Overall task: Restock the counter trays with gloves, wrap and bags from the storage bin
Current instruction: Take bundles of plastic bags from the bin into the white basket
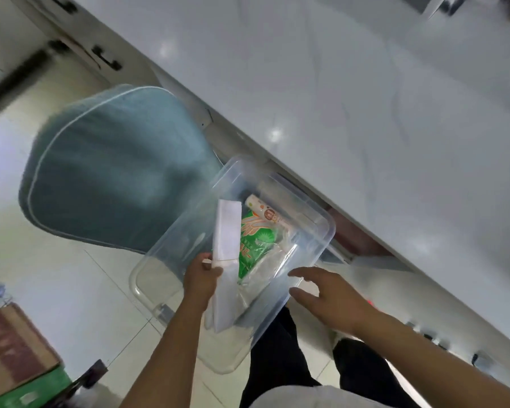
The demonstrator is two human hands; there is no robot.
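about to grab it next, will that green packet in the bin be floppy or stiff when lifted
Probably floppy: the green packet looks like a soft printed plastic bag, crinkled and lying flat in the clear bin. Likely light for its size and a bit slippery, given its glossy film. The roll lying on its top end may shift when the packet is pulled.

Storage bin (pixel 321 219) open-topped; counter (pixel 365 128) edge and chair (pixel 106 172) flank it closely.

Clear plastic storage bin (pixel 321 228), lid off, sits on floor by counter base. Inside: long white box (pixel 226 231) tilted up at left, green printed bag pack (pixel 255 242) in middle, white wrap roll (pixel 267 214) w/ orange label at far end.
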